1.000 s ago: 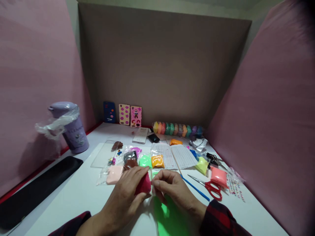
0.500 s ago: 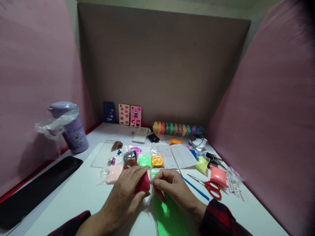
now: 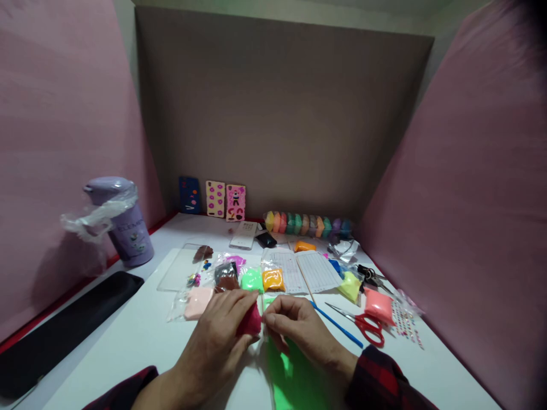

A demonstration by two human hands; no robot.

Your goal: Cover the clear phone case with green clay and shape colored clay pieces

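Note:
My left hand [image 3: 217, 333] is curled around a dark pink-red lump of modelling clay [image 3: 252, 320], which looks to be in a wrapper. At the clay's right edge, my right hand [image 3: 294, 324] has thumb and forefinger pinched together, touching it; the exact pinch point is too small to make out. Beneath my right hand lies a flat bright green piece [image 3: 294, 376], partly covered by the hand and its shadow. Just beyond the hands sit bags of green clay [image 3: 252, 279] and orange clay [image 3: 273, 279].
Red-handled scissors [image 3: 370, 328] and a blue stick tool [image 3: 339, 326] lie to the right. A pale pink clay bag [image 3: 199, 302] and a clear case [image 3: 177, 267] are on the left. Farther back stand a purple tumbler [image 3: 128, 228], decorated phone cases [image 3: 215, 198] and a clay row [image 3: 305, 224].
My right fingertips have come up against the edge of the red clay, which has turned slightly in my left hand. Everything else stays in place.

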